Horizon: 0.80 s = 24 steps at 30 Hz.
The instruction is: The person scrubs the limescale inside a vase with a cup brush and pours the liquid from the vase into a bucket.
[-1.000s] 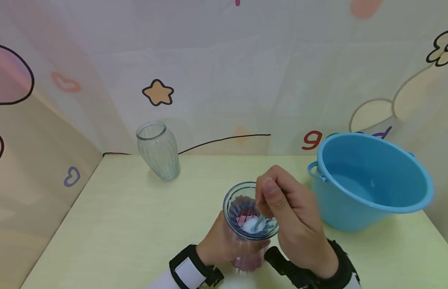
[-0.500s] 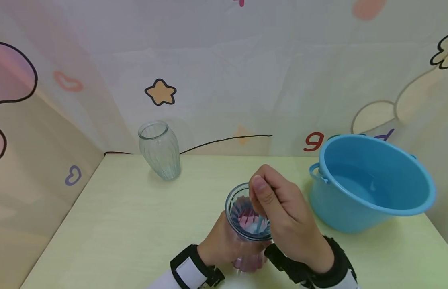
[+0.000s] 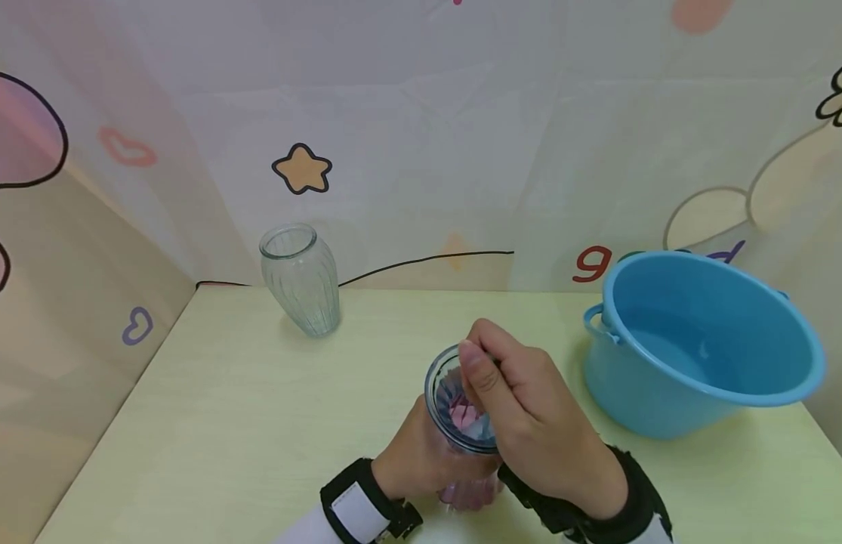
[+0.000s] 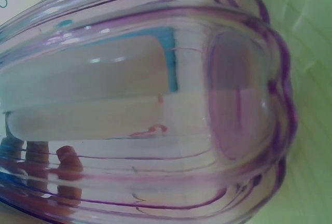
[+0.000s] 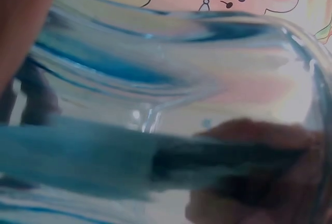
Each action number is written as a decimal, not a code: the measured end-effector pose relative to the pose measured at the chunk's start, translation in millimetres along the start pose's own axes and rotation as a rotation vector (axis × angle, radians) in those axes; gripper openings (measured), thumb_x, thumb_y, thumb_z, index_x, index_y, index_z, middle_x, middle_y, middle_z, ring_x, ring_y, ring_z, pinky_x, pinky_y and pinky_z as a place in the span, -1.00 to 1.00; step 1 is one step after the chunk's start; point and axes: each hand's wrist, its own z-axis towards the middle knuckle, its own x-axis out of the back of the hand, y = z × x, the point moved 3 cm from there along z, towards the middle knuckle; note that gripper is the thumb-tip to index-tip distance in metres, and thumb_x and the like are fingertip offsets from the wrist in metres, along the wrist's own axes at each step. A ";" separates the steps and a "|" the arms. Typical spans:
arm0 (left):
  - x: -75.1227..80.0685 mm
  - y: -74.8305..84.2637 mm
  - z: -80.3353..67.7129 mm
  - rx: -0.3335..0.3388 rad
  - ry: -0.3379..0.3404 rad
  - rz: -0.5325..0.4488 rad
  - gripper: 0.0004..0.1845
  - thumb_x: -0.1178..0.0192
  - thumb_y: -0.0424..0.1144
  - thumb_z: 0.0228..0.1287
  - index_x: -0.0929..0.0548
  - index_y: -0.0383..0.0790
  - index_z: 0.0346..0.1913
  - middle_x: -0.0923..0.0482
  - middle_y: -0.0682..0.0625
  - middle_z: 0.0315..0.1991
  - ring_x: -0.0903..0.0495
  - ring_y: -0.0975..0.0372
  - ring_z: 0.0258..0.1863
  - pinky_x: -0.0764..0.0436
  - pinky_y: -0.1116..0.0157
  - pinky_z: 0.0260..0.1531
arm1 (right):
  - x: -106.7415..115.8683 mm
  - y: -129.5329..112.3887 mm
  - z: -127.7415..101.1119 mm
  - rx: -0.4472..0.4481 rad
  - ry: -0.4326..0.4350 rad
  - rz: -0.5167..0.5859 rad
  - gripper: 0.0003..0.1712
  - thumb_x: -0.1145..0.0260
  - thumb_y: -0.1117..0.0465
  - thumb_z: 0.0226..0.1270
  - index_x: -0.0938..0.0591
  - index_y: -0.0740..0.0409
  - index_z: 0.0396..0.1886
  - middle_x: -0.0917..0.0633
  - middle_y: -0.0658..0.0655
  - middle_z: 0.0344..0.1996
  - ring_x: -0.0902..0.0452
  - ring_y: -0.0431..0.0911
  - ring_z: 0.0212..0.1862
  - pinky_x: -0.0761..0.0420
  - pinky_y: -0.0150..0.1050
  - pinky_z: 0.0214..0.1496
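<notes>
My left hand (image 3: 424,457) wraps round a ribbed glass vase (image 3: 470,495) with a purple and blue tint, its mouth tilted up towards the head camera. Over that mouth, my right hand (image 3: 536,415) grips with curled fingers what looks like a bottle brush (image 5: 78,154). A teal handle shows in the right wrist view, partly behind curved glass. Through the vase wall in the left wrist view, the brush's pale, rounded head (image 4: 104,73) lies inside, with a blue strip along it. The right hand covers part of the rim and hides the handle's top from the head view.
A second, clear ribbed vase (image 3: 301,291) stands at the back left of the pale table (image 3: 223,415). To the right of my hands is a large blue bucket (image 3: 658,415). A printed cloth (image 3: 407,166) hangs behind the table.
My right hand has shifted left across the vase mouth and covers more of the opening. The left hand and the vase have stayed almost in place.
</notes>
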 end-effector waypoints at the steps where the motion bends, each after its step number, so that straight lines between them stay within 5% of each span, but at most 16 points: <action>1: 0.0 0.2 -0.2 0.000 0.002 -0.003 -0.14 -0.52 -0.34 0.02 -0.31 -0.06 0.39 -0.56 -0.22 0.17 -0.61 0.20 0.11 -0.66 0.20 0.23 | -0.5 0.2 -0.3 -0.004 -0.005 -0.005 -0.71 0.03 0.35 0.67 -0.40 0.11 -0.37 -0.33 -0.02 -0.61 -0.34 -0.16 -0.50 -0.36 -0.26 -0.54; 11: -0.5 -0.7 -0.8 -0.005 -0.005 -0.018 -0.20 -0.50 -0.37 0.04 -0.33 -0.12 0.34 -0.57 -0.25 0.11 -0.62 0.26 0.04 -0.70 0.21 0.14 | -2.1 2.3 -1.5 -0.113 -0.066 -0.106 -0.69 0.01 0.23 0.70 -0.39 0.07 -0.39 -0.30 -0.09 -0.63 -0.36 -0.20 -0.53 -0.37 -0.34 -0.58; 24: -1.5 -0.8 1.3 -0.019 -0.001 0.006 -0.23 -0.51 -0.33 0.02 -0.35 -0.08 0.30 -0.59 -0.17 0.03 -0.61 0.32 -0.05 -0.75 0.21 0.02 | -4.0 4.3 -2.3 -0.149 -0.103 -0.235 -0.65 0.00 0.17 0.71 -0.44 0.03 -0.42 -0.43 -0.15 -0.63 -0.42 -0.27 -0.53 -0.45 -0.37 -0.56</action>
